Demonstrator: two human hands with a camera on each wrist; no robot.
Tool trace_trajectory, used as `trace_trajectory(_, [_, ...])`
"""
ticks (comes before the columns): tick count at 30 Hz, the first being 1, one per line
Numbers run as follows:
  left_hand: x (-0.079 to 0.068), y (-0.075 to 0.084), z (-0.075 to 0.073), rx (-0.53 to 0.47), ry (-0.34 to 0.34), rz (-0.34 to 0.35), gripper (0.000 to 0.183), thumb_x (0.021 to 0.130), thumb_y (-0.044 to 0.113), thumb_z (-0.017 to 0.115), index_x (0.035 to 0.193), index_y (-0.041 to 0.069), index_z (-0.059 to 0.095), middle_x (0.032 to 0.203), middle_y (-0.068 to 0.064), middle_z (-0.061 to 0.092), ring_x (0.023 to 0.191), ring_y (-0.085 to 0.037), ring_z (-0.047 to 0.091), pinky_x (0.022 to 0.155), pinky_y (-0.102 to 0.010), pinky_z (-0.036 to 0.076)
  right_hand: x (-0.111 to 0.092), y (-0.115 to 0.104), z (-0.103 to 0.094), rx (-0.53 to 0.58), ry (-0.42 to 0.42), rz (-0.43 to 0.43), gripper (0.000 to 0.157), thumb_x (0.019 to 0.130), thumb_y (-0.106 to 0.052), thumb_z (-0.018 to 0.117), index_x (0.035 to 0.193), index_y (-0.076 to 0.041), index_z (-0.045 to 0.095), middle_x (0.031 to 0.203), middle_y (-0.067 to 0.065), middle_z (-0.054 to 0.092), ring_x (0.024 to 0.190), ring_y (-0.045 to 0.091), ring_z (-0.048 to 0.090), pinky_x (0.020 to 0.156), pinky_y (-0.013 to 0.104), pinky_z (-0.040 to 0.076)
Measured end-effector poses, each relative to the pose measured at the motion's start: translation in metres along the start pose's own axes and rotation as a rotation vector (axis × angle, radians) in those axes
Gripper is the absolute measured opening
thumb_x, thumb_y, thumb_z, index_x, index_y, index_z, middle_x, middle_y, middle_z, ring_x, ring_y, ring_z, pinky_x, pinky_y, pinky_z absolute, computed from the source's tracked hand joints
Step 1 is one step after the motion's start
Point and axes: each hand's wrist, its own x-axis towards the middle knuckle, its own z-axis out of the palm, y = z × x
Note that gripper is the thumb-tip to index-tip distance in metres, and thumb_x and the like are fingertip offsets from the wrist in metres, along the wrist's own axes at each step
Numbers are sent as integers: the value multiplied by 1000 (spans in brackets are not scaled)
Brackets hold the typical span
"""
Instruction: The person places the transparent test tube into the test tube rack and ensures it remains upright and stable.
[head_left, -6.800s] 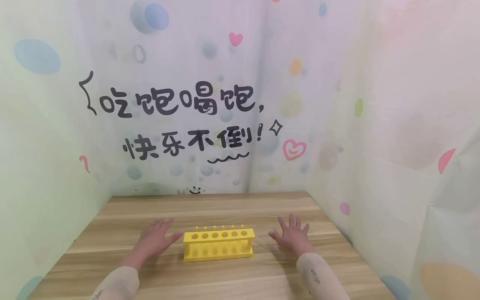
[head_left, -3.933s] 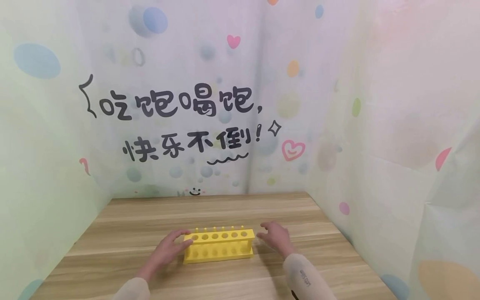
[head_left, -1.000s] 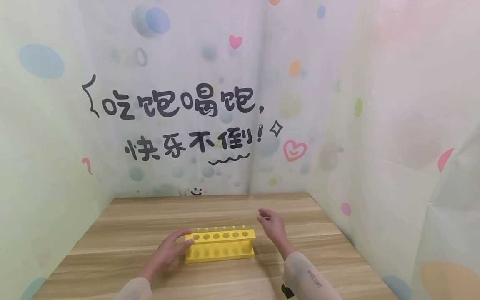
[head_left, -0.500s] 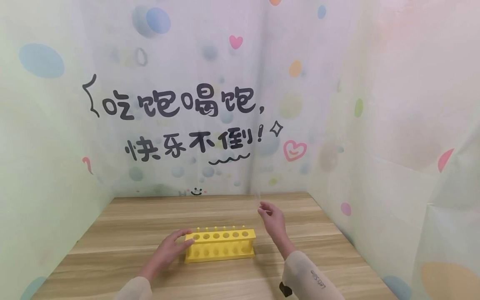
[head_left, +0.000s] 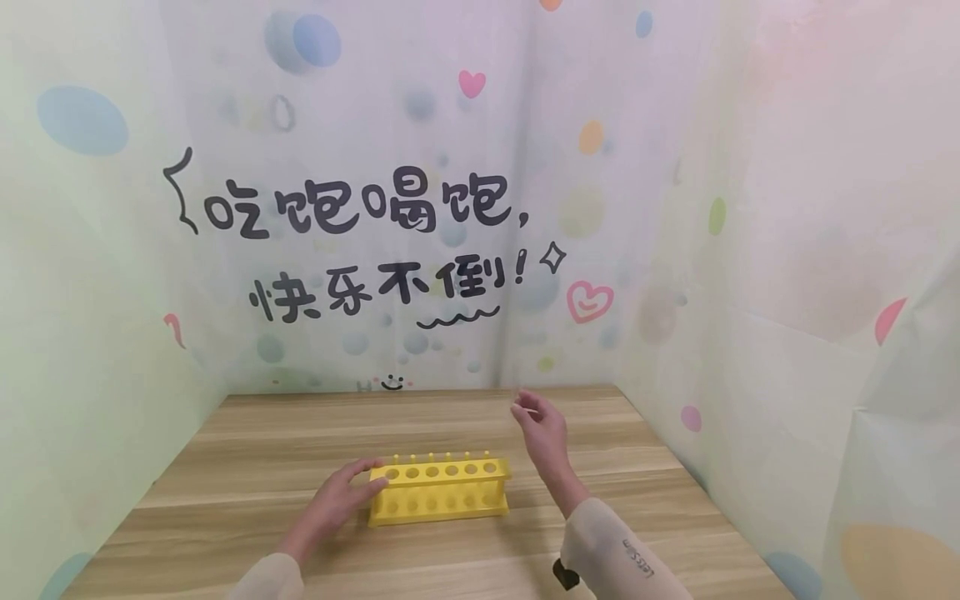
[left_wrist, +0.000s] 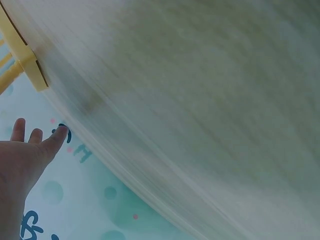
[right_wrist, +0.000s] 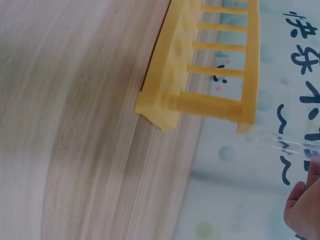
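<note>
A yellow test tube rack [head_left: 442, 475] stands upright on the wooden table, its round holes facing up. My left hand [head_left: 341, 500] holds the rack's left end, thumb over the front of the top plate and fingers behind it. In the left wrist view, several fingers of that hand [left_wrist: 25, 160] reach out loosely, and the thumb is out of frame. Beyond the rack's right end, my raised right hand [head_left: 543, 429] pinches a clear test tube [right_wrist: 292, 145]. The tube is faint in the head view and points away from the fingers, partly cut off in the right wrist view.
The wood-grain table [head_left: 300, 425] runs back to a printed curtain [head_left: 420, 275] with lettering, dots and hearts. Similar sheets hang along both sides. Below the right sleeve [head_left: 615, 554] shows a small dark object [head_left: 566, 573].
The right hand went from lying flat beside the rack to picking up the clear test tube, then rose and moved back. The left hand came onto the rack's left end and stayed there.
</note>
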Motion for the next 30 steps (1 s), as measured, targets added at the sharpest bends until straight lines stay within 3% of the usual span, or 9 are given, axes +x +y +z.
trace_trajectory(11, [0, 1, -1, 11, 3, 8, 54, 87, 50, 62, 132, 20, 55, 144, -16, 45, 138, -44, 30, 107, -66, 27, -6, -10, 8, 36, -58, -3, 29, 86, -15, 70, 113, -7, 65, 108, 12, 67, 94, 16, 65, 86, 27, 55])
trace_trajectory(30, [0, 0, 0, 0, 7, -4, 56, 86, 50, 63, 133, 20, 54, 145, -14, 45, 138, -42, 30, 108, -66, 26, -24, -1, 17, 4, -159, -9, 28, 87, -16, 69, 114, -10, 63, 105, 10, 66, 96, 18, 65, 84, 25, 55])
